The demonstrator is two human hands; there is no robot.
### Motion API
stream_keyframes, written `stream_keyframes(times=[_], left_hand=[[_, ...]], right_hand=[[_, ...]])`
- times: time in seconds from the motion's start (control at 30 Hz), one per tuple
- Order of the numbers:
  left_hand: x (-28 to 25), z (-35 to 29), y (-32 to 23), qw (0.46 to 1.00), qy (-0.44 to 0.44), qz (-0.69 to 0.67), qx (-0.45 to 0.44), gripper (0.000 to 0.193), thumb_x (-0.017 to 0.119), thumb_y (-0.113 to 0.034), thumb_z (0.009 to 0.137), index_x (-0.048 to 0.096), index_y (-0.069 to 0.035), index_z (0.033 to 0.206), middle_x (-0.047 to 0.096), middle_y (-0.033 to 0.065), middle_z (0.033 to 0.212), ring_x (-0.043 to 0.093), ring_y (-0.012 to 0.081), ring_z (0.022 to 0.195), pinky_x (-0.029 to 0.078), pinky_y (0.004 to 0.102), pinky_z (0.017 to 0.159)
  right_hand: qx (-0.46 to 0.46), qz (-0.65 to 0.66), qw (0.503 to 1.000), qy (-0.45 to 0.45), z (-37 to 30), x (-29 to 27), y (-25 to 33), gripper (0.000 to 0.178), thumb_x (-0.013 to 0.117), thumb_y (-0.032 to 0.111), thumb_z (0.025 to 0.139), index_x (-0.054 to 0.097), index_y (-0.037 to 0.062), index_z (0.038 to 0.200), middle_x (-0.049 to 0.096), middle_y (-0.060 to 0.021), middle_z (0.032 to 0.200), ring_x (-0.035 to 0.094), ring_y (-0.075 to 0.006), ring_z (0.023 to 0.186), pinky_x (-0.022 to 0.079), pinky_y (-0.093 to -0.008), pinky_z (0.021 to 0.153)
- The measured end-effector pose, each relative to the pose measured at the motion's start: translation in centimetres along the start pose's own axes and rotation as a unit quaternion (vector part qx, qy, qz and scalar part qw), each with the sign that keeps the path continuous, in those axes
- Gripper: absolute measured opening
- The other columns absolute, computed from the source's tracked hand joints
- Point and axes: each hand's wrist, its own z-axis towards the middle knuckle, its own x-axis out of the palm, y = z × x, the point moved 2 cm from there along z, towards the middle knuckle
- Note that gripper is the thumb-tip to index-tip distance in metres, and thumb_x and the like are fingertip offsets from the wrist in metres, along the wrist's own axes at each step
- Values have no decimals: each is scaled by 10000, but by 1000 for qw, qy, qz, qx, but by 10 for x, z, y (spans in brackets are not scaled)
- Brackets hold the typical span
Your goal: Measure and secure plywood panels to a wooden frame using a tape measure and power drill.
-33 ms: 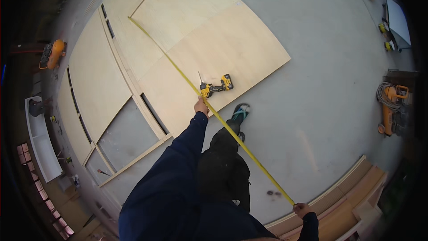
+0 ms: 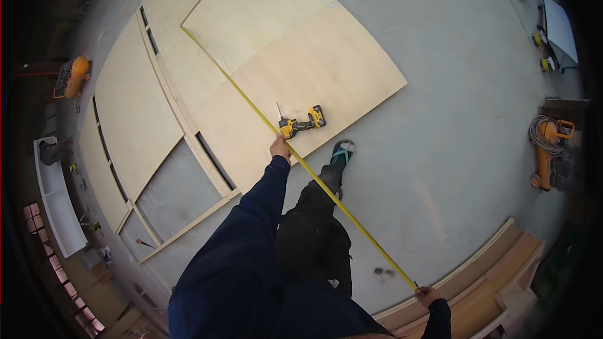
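A yellow tape measure blade (image 2: 345,210) is stretched diagonally from a thin wooden strip (image 2: 198,4) on the plywood panel (image 2: 352,81) out over the grey floor. My left hand (image 2: 280,149) is closed on the blade near the panel's front edge. Beside these fingers a yellow and black cordless drill (image 2: 300,124) lies on its side, its long bit pointing away. At the lower right, my right hand (image 2: 428,295) is closed around the near end of the blade, and a small dark tip sticks up by its fingers. Whether the tape case sits in that hand is hidden.
Left of the panel are a wooden frame (image 2: 195,218) and more plywood sheets (image 2: 129,132). An orange compressor (image 2: 78,75) stands at far left, an orange machine with a coiled hose (image 2: 548,150) at right. Stacked boards (image 2: 468,289) lie at lower right. My shoe (image 2: 342,150) is by the panel edge.
A small dark tip now shows beside my right hand's fingers. My shoe, blurred before, is sharper. The view has shifted slightly; both hands keep their hold on the tape.
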Motion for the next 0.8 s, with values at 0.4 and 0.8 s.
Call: stream_keyframes(times=[0.4, 0.8], left_hand=[[188, -14, -2, 989, 39, 3, 142, 403, 441, -348, 935, 588, -37, 725, 460, 14, 609, 432, 118, 591, 362, 272, 569], [302, -151, 70, 968, 223, 110, -12, 327, 412, -324, 941, 581, -76, 813, 443, -5, 620, 403, 92, 515, 317, 244, 463]], right_hand=[[-21, -42, 996, -71, 12, -91, -76, 208, 540, 196, 859, 620, 7, 824, 597, -58, 662, 567, -159, 649, 459, -303, 651], [-258, 90, 943, -192, 141, -183, 218, 290, 483, 253, 884, 610, 11, 788, 604, -189, 724, 604, -345, 715, 466, -396, 661]])
